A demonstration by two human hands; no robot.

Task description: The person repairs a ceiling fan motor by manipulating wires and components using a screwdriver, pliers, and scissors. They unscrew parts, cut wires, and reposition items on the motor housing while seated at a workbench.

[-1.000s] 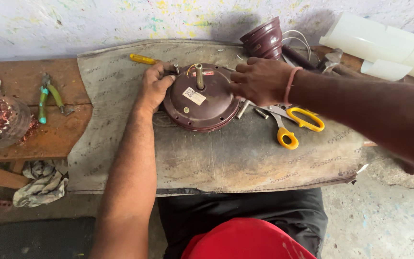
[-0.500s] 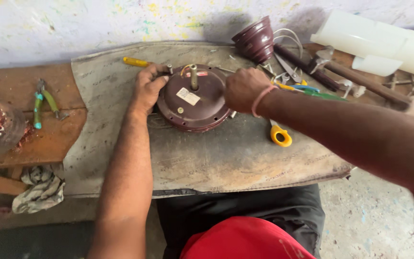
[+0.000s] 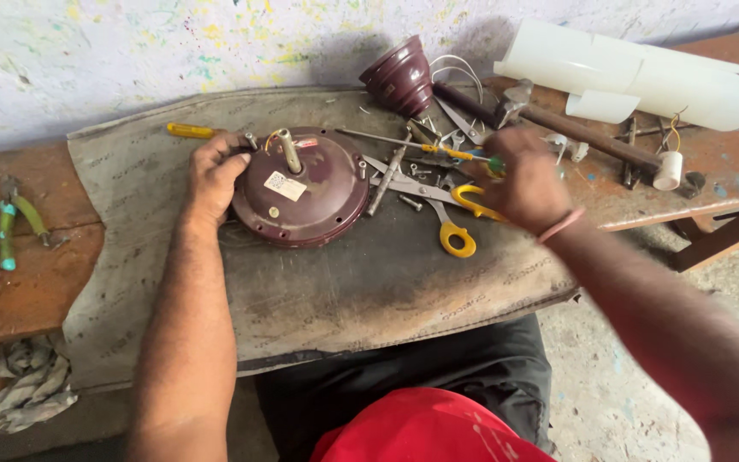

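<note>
A round maroon fan motor housing [image 3: 301,192] with a short shaft on top lies on a grey mat [image 3: 130,282]. My left hand [image 3: 214,175] grips the housing's left rim. My right hand [image 3: 525,184], blurred, hovers to the right over a heap of tools. Its fingertips are at the end of a thin screwdriver [image 3: 438,150] with a yellow and green handle. Yellow-handled scissors [image 3: 459,233] lie partly under that hand. Whether the fingers have closed on anything is unclear.
A maroon cup-shaped cover [image 3: 399,77] and a wooden-handled hammer [image 3: 583,137] lie behind the tools. White fan blades [image 3: 643,77] rest at the back right. A yellow-handled screwdriver [image 3: 188,130] lies beside my left hand. Green pliers [image 3: 14,227] sit on the bench at left, a rag [image 3: 23,389] below.
My right hand has left the housing's right side and swung right over the tool heap. The view has shifted, and my left hand stays on the rim.
</note>
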